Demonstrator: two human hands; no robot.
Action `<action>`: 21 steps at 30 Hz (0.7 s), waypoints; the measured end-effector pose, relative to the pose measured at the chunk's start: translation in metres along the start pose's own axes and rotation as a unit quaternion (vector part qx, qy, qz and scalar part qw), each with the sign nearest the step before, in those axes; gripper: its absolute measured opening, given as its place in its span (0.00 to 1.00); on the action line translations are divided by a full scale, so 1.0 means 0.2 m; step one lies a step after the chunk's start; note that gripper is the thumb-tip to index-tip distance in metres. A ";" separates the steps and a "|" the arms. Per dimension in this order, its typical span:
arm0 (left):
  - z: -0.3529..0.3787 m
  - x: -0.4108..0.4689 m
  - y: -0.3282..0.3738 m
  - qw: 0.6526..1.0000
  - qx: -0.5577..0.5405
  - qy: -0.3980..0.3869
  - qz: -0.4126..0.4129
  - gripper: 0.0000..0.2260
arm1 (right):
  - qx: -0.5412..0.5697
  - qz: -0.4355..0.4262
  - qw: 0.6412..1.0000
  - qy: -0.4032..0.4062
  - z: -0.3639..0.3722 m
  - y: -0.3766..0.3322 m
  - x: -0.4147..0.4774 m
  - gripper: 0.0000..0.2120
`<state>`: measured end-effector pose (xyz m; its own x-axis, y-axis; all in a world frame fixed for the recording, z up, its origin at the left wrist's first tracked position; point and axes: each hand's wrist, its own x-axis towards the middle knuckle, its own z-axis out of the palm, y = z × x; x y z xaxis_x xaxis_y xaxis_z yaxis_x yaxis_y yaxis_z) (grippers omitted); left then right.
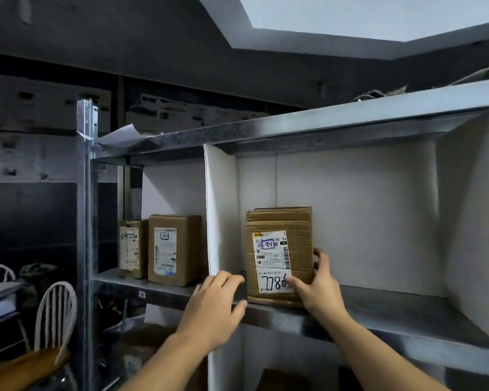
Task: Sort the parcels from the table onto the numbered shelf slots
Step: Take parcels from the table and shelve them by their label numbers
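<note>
On the shelf (pixel 393 304), a parcel (pixel 280 220) gripped

Between the right hand's (pixel 319 286) thumb, laid on the label, and its fingers, curled round the right edge, the parcel is held upright. Left of these fingers, the left hand (pixel 218 301) is raised, relaxed, apparently holding nothing.

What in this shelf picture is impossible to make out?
All in the head view:
- handwritten number on the parcel: the last digit is partly under the thumb of the right hand.
- left hand: shadow hides whether it touches the parcel.
- shelf tag: too small to read.
- left-slot parcels: label print is blurred.
- brown item below: cut off by the bottom edge.
</note>
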<state>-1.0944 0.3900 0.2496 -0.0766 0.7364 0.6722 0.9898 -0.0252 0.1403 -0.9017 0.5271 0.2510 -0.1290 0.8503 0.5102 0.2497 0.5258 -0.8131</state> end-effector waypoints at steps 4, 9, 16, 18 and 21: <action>0.05 0.11 -0.11 0.998 -0.049 -0.010 0.034 0.20 | -0.049 0.000 0.999 0.023 0.07 0.00 0.03 0.40; 0.10 0.15 -0.23 0.995 -0.065 -0.025 0.075 0.21 | -0.075 0.003 0.996 0.050 0.12 -0.01 0.03 0.41; 0.12 0.16 -0.30 0.982 -0.126 0.000 0.139 0.20 | -0.107 0.015 0.992 0.068 0.11 -0.03 -0.03 0.43; 0.12 0.16 -0.27 0.976 -0.150 0.005 0.159 0.19 | -0.126 0.014 0.987 0.096 0.09 -0.04 -0.06 0.41; 0.14 0.15 -0.21 0.967 -0.174 0.012 0.188 0.19 | -0.186 -0.020 0.973 0.134 0.04 -0.04 -0.14 0.31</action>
<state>-1.1348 0.4329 0.2432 0.2741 0.6150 0.7393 0.8480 -0.5172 0.1158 -0.9072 0.4992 0.2409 0.0971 0.7672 0.6340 0.5860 0.4708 -0.6595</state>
